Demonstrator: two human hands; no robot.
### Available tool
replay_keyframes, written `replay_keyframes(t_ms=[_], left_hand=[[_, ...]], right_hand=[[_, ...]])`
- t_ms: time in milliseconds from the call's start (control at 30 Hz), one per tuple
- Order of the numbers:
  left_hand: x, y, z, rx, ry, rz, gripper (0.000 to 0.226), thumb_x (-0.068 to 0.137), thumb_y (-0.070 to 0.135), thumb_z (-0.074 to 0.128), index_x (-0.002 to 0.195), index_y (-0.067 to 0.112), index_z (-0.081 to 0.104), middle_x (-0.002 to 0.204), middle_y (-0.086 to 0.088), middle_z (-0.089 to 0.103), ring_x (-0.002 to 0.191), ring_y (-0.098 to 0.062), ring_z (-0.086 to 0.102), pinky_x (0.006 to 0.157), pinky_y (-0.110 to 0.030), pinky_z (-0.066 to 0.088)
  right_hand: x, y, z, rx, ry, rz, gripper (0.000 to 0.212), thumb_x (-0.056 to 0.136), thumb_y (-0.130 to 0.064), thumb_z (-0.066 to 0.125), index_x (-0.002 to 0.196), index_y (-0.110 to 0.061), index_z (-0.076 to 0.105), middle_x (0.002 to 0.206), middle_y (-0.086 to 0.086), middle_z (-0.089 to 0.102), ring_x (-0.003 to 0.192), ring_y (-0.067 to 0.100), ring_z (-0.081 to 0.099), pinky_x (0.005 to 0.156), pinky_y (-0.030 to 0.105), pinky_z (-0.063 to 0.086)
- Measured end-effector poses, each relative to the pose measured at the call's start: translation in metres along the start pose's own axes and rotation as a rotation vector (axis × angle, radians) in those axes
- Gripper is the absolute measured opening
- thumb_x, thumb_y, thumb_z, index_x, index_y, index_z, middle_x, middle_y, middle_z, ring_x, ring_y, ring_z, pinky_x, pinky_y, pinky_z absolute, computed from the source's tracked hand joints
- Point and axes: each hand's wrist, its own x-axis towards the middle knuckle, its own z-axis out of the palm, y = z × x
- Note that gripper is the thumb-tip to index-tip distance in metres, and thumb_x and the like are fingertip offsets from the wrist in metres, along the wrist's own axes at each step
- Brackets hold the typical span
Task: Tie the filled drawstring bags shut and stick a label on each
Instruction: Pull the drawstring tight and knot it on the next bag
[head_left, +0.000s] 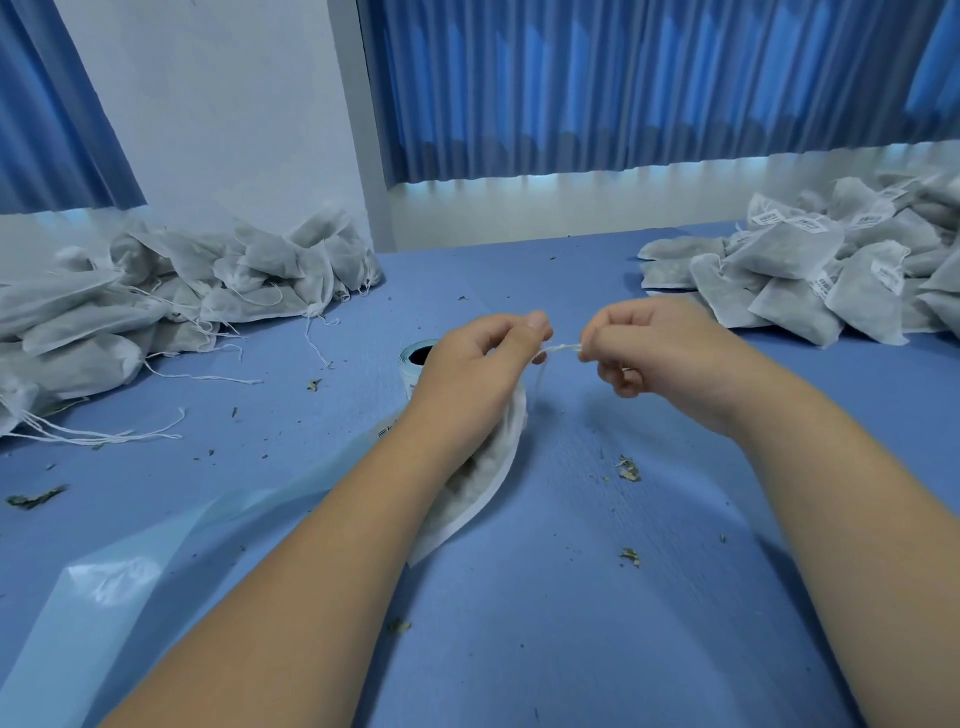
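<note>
A filled white drawstring bag (478, 493) hangs below my left hand (483, 364), partly hidden by my left wrist. Its white drawstring (563, 349) runs taut between my two hands. My left hand pinches one end of the string, and my right hand (654, 353) pinches the other end just to the right. A roll of labels (415, 358) stands on the blue table right behind my left hand, mostly hidden by it.
A heap of unlabelled filled bags (171, 291) with loose strings lies at the far left. Labelled bags (831, 265) are piled at the far right. A strip of pale backing paper (130, 571) trails to the near left. Dried leaf crumbs (628, 467) dot the table (571, 623).
</note>
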Motion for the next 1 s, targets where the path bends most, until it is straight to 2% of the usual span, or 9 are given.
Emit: replay_keyframes(t_ms=[133,267,333,400,467,533,733,867,1000], left_hand=[[-0.0012,-0.0012,0.0008,0.105,-0.062,0.029,0.011,0.092,0.033,0.065,0.087,0.030,0.074,0.093,0.015,0.073,0.090,0.007,0.063,0.078,-0.007,0.041],[-0.0007,-0.0031,0.0021,0.181,-0.090,0.015,0.010,0.090,0.028,0.067,0.083,0.030,0.074,0.087,0.014,0.071,0.068,0.005,0.057,0.069,-0.010,0.043],[-0.0005,-0.0037,0.0024,0.193,-0.088,0.020,0.010,0.091,0.029,0.066,0.085,0.034,0.072,0.089,0.017,0.069,0.065,0.005,0.054,0.066,-0.009,0.042],[-0.0009,-0.0030,0.0016,0.191,-0.081,0.036,0.011,0.092,0.030,0.063,0.092,0.039,0.070,0.095,0.023,0.068,0.069,0.007,0.057,0.068,-0.005,0.041],[-0.0014,-0.0016,0.0006,0.168,-0.086,0.049,0.015,0.093,0.028,0.062,0.096,0.040,0.071,0.101,0.024,0.069,0.084,0.007,0.061,0.075,-0.004,0.041],[-0.0018,-0.0009,0.0009,0.161,-0.112,0.048,0.015,0.093,0.026,0.062,0.091,0.038,0.072,0.097,0.020,0.072,0.091,0.005,0.063,0.079,-0.007,0.043],[-0.0022,-0.0018,0.0041,0.194,-0.125,0.013,0.014,0.088,0.028,0.069,0.075,0.033,0.070,0.081,0.015,0.071,0.064,-0.004,0.056,0.066,-0.018,0.045],[-0.0021,-0.0011,0.0026,0.161,-0.100,0.002,0.015,0.088,0.025,0.068,0.075,0.030,0.069,0.087,0.010,0.070,0.063,-0.014,0.054,0.060,-0.024,0.044],[-0.0016,-0.0028,0.0016,0.148,-0.085,-0.009,0.013,0.088,0.027,0.068,0.076,0.028,0.069,0.088,0.009,0.070,0.067,-0.012,0.056,0.066,-0.024,0.045]], right_hand=[[-0.0032,0.0013,0.0012,-0.130,-0.051,-0.098,0.014,0.082,-0.008,0.064,0.069,-0.013,0.066,0.053,-0.008,0.051,0.049,0.006,0.045,0.049,0.015,0.039],[-0.0036,0.0013,0.0014,-0.174,-0.026,-0.124,0.018,0.082,-0.006,0.063,0.068,-0.016,0.065,0.051,-0.013,0.050,0.048,0.001,0.045,0.049,0.011,0.038],[-0.0043,0.0011,0.0021,-0.195,-0.033,-0.128,0.019,0.082,-0.006,0.063,0.067,-0.017,0.065,0.050,-0.014,0.050,0.048,-0.001,0.045,0.049,0.009,0.038],[-0.0049,0.0007,0.0034,-0.210,-0.052,-0.133,0.021,0.083,-0.004,0.062,0.066,-0.017,0.065,0.050,-0.015,0.049,0.048,-0.001,0.045,0.049,0.008,0.038],[-0.0053,0.0004,0.0043,-0.219,-0.067,-0.139,0.022,0.083,-0.001,0.061,0.067,-0.016,0.065,0.049,-0.015,0.049,0.047,-0.002,0.045,0.049,0.008,0.038],[-0.0055,0.0002,0.0038,-0.216,-0.071,-0.143,0.021,0.083,-0.002,0.061,0.067,-0.015,0.065,0.049,-0.015,0.049,0.048,-0.002,0.044,0.049,0.008,0.038],[-0.0036,0.0032,0.0010,-0.274,-0.050,-0.144,0.016,0.081,-0.006,0.062,0.069,-0.015,0.066,0.051,-0.012,0.049,0.050,0.002,0.043,0.048,0.010,0.036],[-0.0020,0.0080,0.0002,-0.350,-0.028,-0.137,0.012,0.079,-0.011,0.063,0.069,-0.018,0.067,0.054,-0.013,0.050,0.053,0.004,0.042,0.050,0.013,0.035],[-0.0005,0.0081,0.0008,-0.337,-0.003,-0.134,0.013,0.082,-0.013,0.063,0.072,-0.018,0.068,0.055,-0.014,0.054,0.055,0.003,0.049,0.054,0.015,0.040]])
